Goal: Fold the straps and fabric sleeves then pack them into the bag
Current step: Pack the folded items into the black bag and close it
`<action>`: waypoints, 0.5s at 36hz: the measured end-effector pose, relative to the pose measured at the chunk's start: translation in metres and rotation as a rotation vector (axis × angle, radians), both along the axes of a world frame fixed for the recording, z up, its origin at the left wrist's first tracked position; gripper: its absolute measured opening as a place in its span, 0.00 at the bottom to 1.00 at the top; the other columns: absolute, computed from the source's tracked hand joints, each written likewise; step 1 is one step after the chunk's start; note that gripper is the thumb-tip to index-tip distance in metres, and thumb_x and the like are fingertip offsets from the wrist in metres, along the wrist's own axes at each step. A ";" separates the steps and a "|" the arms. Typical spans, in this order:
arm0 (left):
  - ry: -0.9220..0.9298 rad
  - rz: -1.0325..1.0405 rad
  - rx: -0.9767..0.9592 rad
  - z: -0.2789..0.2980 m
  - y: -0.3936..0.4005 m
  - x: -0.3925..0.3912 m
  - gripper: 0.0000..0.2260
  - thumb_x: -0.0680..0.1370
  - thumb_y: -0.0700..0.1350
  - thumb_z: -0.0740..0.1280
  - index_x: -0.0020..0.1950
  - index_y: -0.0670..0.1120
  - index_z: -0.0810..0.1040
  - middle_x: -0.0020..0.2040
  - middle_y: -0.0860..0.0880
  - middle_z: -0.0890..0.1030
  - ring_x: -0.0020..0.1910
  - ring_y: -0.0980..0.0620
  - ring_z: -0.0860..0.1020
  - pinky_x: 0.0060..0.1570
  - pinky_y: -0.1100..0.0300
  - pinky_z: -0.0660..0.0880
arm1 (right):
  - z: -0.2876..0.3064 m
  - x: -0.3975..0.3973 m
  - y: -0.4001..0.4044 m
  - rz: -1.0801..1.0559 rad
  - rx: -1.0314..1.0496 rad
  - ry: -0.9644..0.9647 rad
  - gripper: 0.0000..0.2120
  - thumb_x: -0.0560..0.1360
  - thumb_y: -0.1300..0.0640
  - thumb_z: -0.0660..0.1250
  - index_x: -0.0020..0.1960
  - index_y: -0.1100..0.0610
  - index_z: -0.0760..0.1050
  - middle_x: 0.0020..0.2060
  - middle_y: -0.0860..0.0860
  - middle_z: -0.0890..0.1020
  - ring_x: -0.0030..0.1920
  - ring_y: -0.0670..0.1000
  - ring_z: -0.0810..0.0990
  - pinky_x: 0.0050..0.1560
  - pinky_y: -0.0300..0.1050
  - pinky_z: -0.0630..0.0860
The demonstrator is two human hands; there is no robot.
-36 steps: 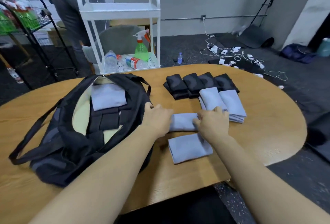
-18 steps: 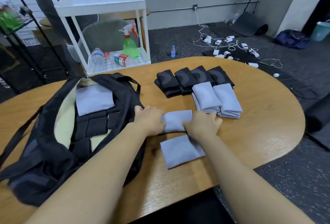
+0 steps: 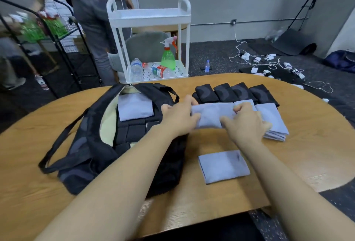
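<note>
Bag (image 3: 92, 144) lies open on the left of the table (image 3: 307, 160), mouth facing up. Inside it: one folded grey sleeve (image 3: 134, 109) at the far end, rows of folded black straps (image 3: 130, 133) below it, pale lining showing beside them.

Left hand (image 3: 178, 117) grips the left end of a folded grey sleeve (image 3: 211, 115), fingers curled round it; right hand (image 3: 247, 123) pinches its right end. The sleeve looks lifted off the table, just right of the bag's rim.

Risks, my read: it's held only at the ends, so the middle could sag and the fold open on the way over; it could snag on the bag's rim or handle (image 3: 169, 92); dropped in carelessly it could shift the stacked straps.

Right of the hands: four folded black straps (image 3: 236, 92) in a far row, a stack of grey sleeves (image 3: 272, 119) touching the right hand, one more grey sleeve (image 3: 222, 165) near the front edge. All unpacked.
</note>
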State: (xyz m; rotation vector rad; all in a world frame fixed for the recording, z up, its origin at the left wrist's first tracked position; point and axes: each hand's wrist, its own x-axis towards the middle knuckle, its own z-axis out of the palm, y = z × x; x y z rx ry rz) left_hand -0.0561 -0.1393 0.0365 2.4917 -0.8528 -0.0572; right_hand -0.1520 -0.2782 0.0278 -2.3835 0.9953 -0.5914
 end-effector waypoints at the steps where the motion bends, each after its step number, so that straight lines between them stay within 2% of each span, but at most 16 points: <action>1: 0.019 0.023 -0.074 0.006 0.008 0.003 0.08 0.78 0.48 0.61 0.55 0.54 0.65 0.44 0.52 0.77 0.46 0.50 0.73 0.49 0.54 0.58 | 0.005 0.005 0.006 0.009 -0.002 -0.049 0.14 0.71 0.53 0.69 0.49 0.51 0.65 0.44 0.51 0.78 0.56 0.55 0.71 0.46 0.48 0.53; 3: 0.052 0.080 -0.212 0.014 0.029 0.008 0.10 0.78 0.47 0.63 0.57 0.52 0.65 0.46 0.53 0.77 0.45 0.53 0.73 0.50 0.55 0.59 | 0.012 0.015 0.022 0.058 -0.024 -0.115 0.15 0.71 0.52 0.69 0.50 0.50 0.64 0.46 0.51 0.78 0.55 0.55 0.71 0.45 0.48 0.52; 5: 0.074 0.157 -0.296 0.016 0.054 0.015 0.10 0.79 0.46 0.63 0.57 0.52 0.65 0.42 0.55 0.75 0.41 0.57 0.72 0.51 0.55 0.63 | 0.016 0.026 0.045 0.144 -0.078 -0.128 0.14 0.72 0.51 0.69 0.50 0.50 0.64 0.45 0.50 0.77 0.53 0.53 0.69 0.45 0.48 0.52; 8: 0.068 0.281 -0.328 0.009 0.096 0.027 0.10 0.79 0.44 0.62 0.56 0.52 0.64 0.37 0.54 0.73 0.38 0.55 0.71 0.47 0.54 0.67 | 0.017 0.041 0.085 0.257 -0.155 -0.078 0.11 0.75 0.51 0.66 0.48 0.49 0.63 0.42 0.47 0.73 0.49 0.50 0.64 0.41 0.48 0.48; 10: 0.036 0.350 -0.284 0.003 0.122 0.035 0.10 0.79 0.44 0.62 0.55 0.52 0.63 0.34 0.53 0.72 0.35 0.54 0.71 0.43 0.55 0.64 | 0.013 0.052 0.111 0.319 -0.170 -0.042 0.09 0.76 0.51 0.64 0.49 0.49 0.63 0.43 0.46 0.74 0.52 0.51 0.66 0.41 0.48 0.48; 12: -0.008 0.396 -0.205 -0.003 0.144 0.041 0.08 0.79 0.43 0.61 0.53 0.53 0.63 0.33 0.53 0.73 0.36 0.50 0.72 0.46 0.54 0.61 | 0.008 0.065 0.133 0.365 -0.173 -0.011 0.08 0.77 0.53 0.63 0.49 0.50 0.63 0.44 0.47 0.74 0.55 0.52 0.68 0.42 0.48 0.50; 15: -0.055 0.456 -0.082 -0.010 0.163 0.050 0.03 0.80 0.44 0.58 0.50 0.51 0.68 0.40 0.53 0.78 0.46 0.46 0.75 0.49 0.53 0.60 | 0.001 0.082 0.157 0.404 -0.207 0.055 0.08 0.77 0.55 0.62 0.55 0.52 0.66 0.46 0.51 0.75 0.57 0.54 0.69 0.48 0.49 0.55; 18: -0.068 0.501 0.039 -0.018 0.171 0.060 0.07 0.80 0.42 0.56 0.50 0.53 0.72 0.46 0.54 0.79 0.50 0.47 0.75 0.46 0.54 0.56 | -0.005 0.099 0.169 0.417 -0.276 0.160 0.16 0.75 0.57 0.63 0.62 0.54 0.66 0.50 0.52 0.77 0.57 0.54 0.69 0.51 0.51 0.58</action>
